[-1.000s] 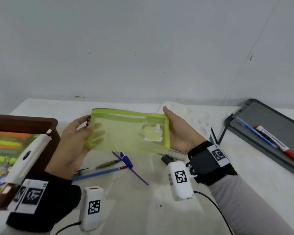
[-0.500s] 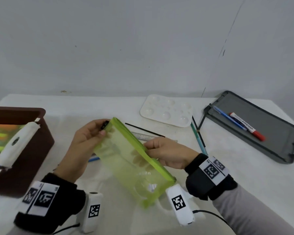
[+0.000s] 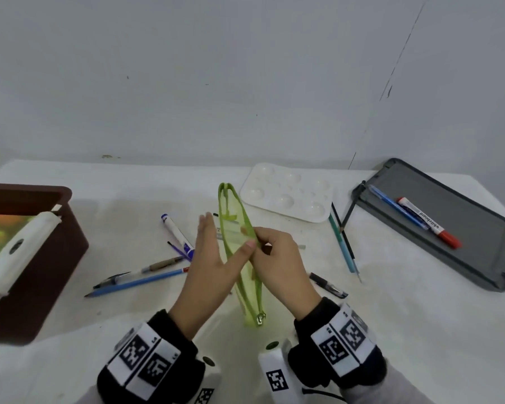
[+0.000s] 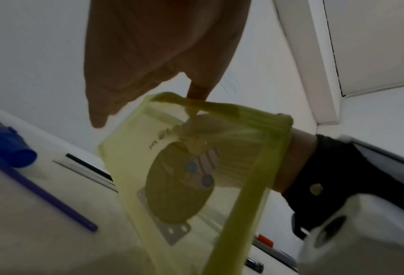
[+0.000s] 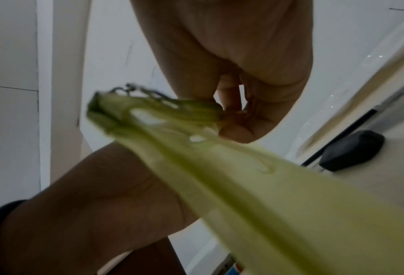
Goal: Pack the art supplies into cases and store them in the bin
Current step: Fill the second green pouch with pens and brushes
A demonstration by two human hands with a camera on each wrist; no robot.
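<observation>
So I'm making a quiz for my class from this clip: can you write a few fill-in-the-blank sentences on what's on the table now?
1. Both hands hold a translucent pouch whose colour is ____.
2. The whiteboard marker with the red cap lies inside the open ____ case.
3. The white paint palette lies between the pouch and the ____ case.
4. The bin at the table's left side is ____ in colour.

Missing words: green; grey; grey; brown

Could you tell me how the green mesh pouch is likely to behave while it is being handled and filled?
The green mesh pouch looks thin and see-through, so it is probably floppy and light. Its rim bows open between the left hand and right hand, so it likely collapses unless held. It seems empty, so it may tip.
</observation>
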